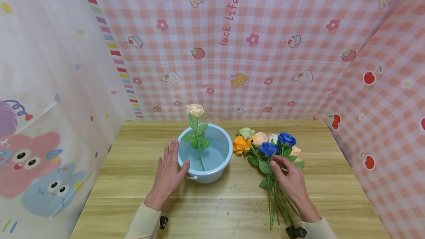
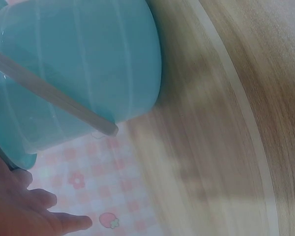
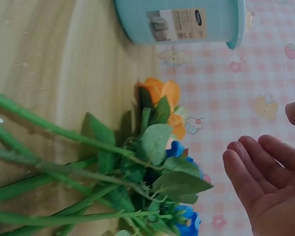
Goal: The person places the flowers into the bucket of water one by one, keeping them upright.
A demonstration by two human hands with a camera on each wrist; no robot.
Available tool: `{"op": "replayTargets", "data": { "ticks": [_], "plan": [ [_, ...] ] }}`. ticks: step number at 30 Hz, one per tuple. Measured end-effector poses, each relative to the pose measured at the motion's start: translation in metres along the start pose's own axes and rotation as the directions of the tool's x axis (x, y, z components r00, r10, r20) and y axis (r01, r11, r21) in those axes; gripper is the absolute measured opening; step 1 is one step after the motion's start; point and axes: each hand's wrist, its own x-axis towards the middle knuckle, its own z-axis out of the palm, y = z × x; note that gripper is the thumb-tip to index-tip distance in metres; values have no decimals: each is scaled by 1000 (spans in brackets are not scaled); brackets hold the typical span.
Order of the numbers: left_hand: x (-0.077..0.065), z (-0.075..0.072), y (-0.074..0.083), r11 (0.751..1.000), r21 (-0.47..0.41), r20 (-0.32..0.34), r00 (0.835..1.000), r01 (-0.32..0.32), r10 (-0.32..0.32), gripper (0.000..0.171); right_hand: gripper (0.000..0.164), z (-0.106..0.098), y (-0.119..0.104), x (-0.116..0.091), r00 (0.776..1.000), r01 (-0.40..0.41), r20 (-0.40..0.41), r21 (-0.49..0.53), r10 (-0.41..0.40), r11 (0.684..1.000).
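A light-blue bucket [image 1: 212, 176] is standing left of centre on the wood-grain surface [image 1: 121, 169], nearer the far edge than the near one. One cream rose [image 1: 194, 110] is leaning inside it, its leaves crossing the opening and its blossom rising above the rim toward the far edge. The left hand [image 1: 168, 172] is spreading its fingers along the rim on the side facing the surface's left edge, the thumb lying at the rim. The right hand [image 1: 292, 182] is hovering over the flower bunch [image 1: 265, 167], its fingers loosely bent and its thumb standing apart from them. The bunch is lying to the right of the bucket, its blossoms pointing toward the far edge and its stems [image 1: 270, 209] running toward the near edge; it is showing two blue roses [image 1: 287, 139], an orange flower [image 1: 241, 145] and paler ones. Water drops [image 1: 228, 213] are dotting the surface between bucket and stems. A pale handle [image 2: 54, 93] is crossing the bucket's outer wall, and a printed label [image 3: 184, 24] is showing in the right wrist view.
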Motion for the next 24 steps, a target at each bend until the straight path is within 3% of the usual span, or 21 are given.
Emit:
{"op": "replayTargets", "data": {
  "ticks": [11,20,24],
  "plan": [
    [0,-1,1,1000,1,18,1000,6,-6,82,51,-5,18,-8,975,-169,146,-18,170,985],
    [-1,0,0,1000,-1,3,1000,-5,5,81,52,-1,34,-15,935,-304,247,185,255,934],
    [-1,0,0,1000,1,0,1000,-9,9,82,52,0,37,-17,923,-333,270,197,275,922]
  ]
}}
